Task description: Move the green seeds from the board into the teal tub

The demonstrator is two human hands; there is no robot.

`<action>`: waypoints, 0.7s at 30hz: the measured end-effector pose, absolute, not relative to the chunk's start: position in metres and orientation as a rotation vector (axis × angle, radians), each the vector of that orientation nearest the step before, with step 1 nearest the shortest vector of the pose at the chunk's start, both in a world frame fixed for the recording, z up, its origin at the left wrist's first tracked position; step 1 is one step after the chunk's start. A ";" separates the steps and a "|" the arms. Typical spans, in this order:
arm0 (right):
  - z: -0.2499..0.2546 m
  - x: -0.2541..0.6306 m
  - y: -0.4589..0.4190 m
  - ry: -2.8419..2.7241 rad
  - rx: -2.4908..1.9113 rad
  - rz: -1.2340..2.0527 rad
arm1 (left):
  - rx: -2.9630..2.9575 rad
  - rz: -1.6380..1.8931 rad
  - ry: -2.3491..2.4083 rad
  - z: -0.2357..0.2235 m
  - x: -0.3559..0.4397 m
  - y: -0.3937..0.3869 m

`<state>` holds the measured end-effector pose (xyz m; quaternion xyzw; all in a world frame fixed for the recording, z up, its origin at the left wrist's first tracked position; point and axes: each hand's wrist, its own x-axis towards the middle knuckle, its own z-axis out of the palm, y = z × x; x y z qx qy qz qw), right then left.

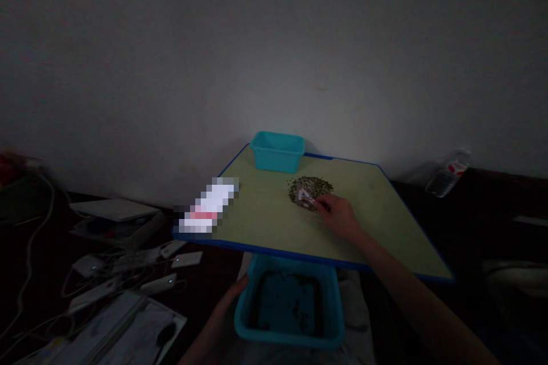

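Observation:
My right hand (340, 217) reaches over the board (257, 219), fingers pinched on a small, shiny, see-through piece that looks like plastic (305, 198); its exact kind is unclear in the dim light. That piece touches a spread pile of small brown grains (321, 183) on the board. Below the board's front edge, my left hand (233, 292) grips the left side of a teal tub (289, 338), its thumb near the rim and the other fingers mostly hidden. Dark bits lie on the tub's floor and along its inner edges.
A second teal tub (278, 158) stands at the board's back edge by the wall. A blurred-out phone-like object (209, 205) lies at the board's left. Cables and white power strips (158, 284) clutter the left side. A clear plastic bottle (447, 174) lies at the right.

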<state>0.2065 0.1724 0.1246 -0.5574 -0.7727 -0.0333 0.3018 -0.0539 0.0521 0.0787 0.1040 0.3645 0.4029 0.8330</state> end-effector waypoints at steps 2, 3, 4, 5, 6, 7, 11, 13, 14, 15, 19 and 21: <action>0.124 0.207 0.172 -2.048 -1.487 -0.098 | 0.220 0.862 0.790 0.078 -0.054 0.053; 0.124 0.207 0.172 -2.051 -1.489 -0.094 | 0.214 0.857 0.798 0.076 -0.054 0.053; 0.123 0.207 0.172 -2.056 -1.491 -0.086 | 0.208 0.849 0.797 0.074 -0.055 0.053; 0.123 0.207 0.172 -2.061 -1.491 -0.077 | 0.206 0.838 0.784 0.073 -0.056 0.053; 0.123 0.207 0.172 -2.067 -1.486 -0.068 | 0.206 0.833 0.771 0.072 -0.056 0.053; 0.123 0.207 0.173 -2.071 -1.479 -0.063 | 0.210 0.837 0.761 0.071 -0.057 0.053; 0.123 0.206 0.174 -2.071 -1.472 -0.067 | 0.214 0.861 0.788 0.074 -0.056 0.052; 0.123 0.206 0.174 -2.071 -1.474 -0.060 | 0.208 0.861 0.795 0.076 -0.055 0.051; 0.123 0.206 0.174 -2.073 -1.472 -0.051 | 0.206 0.861 0.794 0.076 -0.055 0.051; 0.123 0.206 0.173 -2.075 -1.469 -0.039 | 0.208 0.862 0.793 0.075 -0.055 0.051; 0.124 0.207 0.169 -2.102 -1.444 -0.005 | 0.231 0.835 0.778 0.067 -0.059 0.052; 0.125 0.207 0.168 -2.105 -1.435 -0.007 | 0.246 0.838 0.754 0.064 -0.060 0.052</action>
